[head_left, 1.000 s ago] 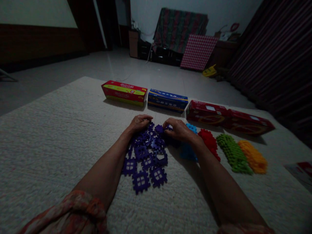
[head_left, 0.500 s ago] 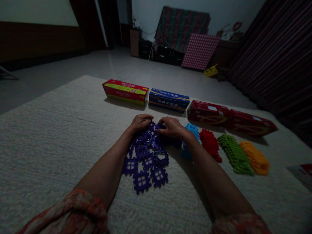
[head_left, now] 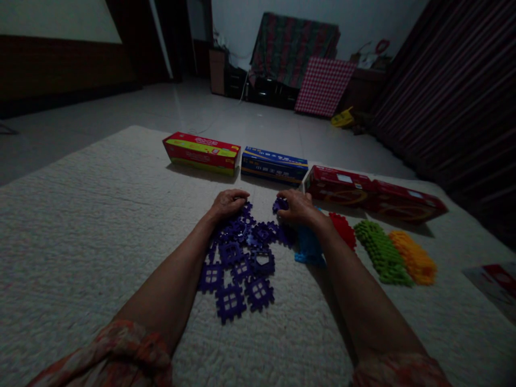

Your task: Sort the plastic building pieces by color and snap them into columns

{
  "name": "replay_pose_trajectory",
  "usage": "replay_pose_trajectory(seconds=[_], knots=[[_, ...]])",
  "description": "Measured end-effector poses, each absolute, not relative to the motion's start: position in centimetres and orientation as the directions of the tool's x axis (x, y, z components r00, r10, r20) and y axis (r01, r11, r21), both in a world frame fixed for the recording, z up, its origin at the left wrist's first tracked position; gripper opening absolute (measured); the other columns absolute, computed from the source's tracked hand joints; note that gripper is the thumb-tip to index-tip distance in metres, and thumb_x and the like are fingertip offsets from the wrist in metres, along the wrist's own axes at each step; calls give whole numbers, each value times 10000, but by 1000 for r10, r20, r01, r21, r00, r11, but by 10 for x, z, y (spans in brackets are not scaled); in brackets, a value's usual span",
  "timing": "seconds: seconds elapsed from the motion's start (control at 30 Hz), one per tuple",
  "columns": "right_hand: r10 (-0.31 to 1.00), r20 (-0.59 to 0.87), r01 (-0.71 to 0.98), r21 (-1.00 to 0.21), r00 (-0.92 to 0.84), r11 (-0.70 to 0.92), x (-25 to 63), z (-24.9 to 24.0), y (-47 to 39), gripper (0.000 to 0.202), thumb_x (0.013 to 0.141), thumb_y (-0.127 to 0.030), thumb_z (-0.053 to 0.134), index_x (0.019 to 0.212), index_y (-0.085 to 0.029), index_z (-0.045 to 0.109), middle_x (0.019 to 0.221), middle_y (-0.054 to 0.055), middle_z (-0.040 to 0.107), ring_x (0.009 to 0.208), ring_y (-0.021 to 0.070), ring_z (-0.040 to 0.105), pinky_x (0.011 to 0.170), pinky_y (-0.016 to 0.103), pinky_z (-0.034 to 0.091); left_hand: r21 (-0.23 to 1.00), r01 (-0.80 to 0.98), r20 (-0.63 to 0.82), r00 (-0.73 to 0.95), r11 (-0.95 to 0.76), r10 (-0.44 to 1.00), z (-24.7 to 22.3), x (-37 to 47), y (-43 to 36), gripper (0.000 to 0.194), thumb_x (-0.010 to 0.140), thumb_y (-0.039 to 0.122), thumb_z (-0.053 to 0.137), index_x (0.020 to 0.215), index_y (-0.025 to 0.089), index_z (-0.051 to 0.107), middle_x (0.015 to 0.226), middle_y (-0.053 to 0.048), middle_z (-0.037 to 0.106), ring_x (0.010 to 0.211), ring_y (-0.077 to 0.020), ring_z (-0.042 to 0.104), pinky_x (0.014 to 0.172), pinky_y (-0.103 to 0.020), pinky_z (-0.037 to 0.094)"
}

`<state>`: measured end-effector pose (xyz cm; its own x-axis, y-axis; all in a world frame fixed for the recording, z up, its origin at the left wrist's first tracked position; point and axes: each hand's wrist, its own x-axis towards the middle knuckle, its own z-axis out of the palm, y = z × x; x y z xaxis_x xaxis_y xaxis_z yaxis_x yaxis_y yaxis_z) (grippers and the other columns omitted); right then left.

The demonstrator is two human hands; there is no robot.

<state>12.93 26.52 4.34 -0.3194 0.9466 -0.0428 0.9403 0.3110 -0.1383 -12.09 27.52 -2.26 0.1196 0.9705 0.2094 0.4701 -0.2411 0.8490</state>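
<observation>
Purple notched building tiles (head_left: pixel 230 302), some with window-like cutouts, lie in a loose, overlapping pile on the pale mat in front of me. My left hand (head_left: pixel 230 204) rests at the pile's far left edge, its fingers curled and close together; what is under them is hidden. Between the thumb and fingers of my right hand (head_left: pixel 297 207) is one purple building tile (head_left: pixel 279 205), held just off the pile's far right side. Close to my right forearm sits a stack of light blue tiles (head_left: pixel 309 250), partly covered by the arm.
Red tiles (head_left: pixel 343 231), green tiles (head_left: pixel 382 252) and orange tiles (head_left: pixel 413 258) lie in stacks to the right. Behind stand a red-yellow box (head_left: pixel 201 155), a blue box (head_left: pixel 274 165) and dark red boxes (head_left: pixel 338 187). A printed item (head_left: pixel 494 285) lies at the right edge.
My right hand has moved right, away from my left hand, with a purple building tile in its grip. The left hand stays at the pile. The view has shifted slightly.
</observation>
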Motion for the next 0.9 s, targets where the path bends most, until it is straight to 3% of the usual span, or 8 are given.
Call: replay_pose_trajectory(seconds=[0.23, 0.43, 0.6, 0.7, 0.77, 0.9], knots=[[938, -67, 937, -113, -340, 332, 132, 36, 267, 598, 817, -308, 674, 1393, -210, 545, 1426, 159, 560, 1338, 352, 460, 1122, 592, 283, 843, 487, 199, 111, -228, 974, -18, -120, 275, 294, 764, 220, 607, 984, 217, 802, 1003, -37, 790, 962, -202, 719, 971, -340, 539], [935, -135, 944, -96, -328, 317, 130, 39, 267, 528, 829, -293, 654, 1343, -210, 574, 1391, 166, 592, 1323, 359, 467, 1112, 609, 272, 859, 463, 194, 98, -218, 976, -23, -121, 275, 283, 775, 232, 624, 994, 206, 801, 975, -56, 789, 937, -207, 721, 954, -352, 550], [938, -90, 942, -73, -334, 328, 128, 49, 257, 545, 842, -281, 662, 1370, -197, 556, 1425, 178, 553, 1333, 362, 451, 1112, 597, 272, 846, 477, 211, 109, -237, 971, -26, -121, 278, 276, 778, 244, 629, 990, 210, 801, 1007, -60, 787, 949, -202, 717, 979, -360, 541], [925, -74, 928, -28, -372, 371, 127, 64, 242, 439, 853, -286, 669, 1280, -191, 625, 1380, 169, 583, 1310, 358, 474, 1102, 586, 281, 837, 490, 219, 107, -243, 970, -25, -122, 278, 275, 776, 241, 627, 986, 221, 801, 999, -52, 789, 959, -202, 716, 997, -367, 533], [900, -142, 909, 7, -413, 418, 124, 76, 228, 344, 842, -296, 702, 1174, -204, 683, 1275, 153, 651, 1267, 359, 509, 1087, 579, 296, 831, 498, 222, 113, -249, 968, -25, -122, 278, 281, 778, 243, 622, 993, 219, 802, 1003, -55, 789, 967, -209, 716, 1001, -373, 529], [856, -264, 876, 70, -444, 477, 116, 83, 204, 349, 796, -345, 776, 1100, -193, 695, 1205, 157, 682, 1237, 373, 529, 1090, 585, 298, 837, 486, 220, 121, -251, 968, -24, -122, 276, 305, 789, 261, 608, 1022, 212, 799, 1012, -55, 787, 983, -213, 715, 990, -362, 532]])
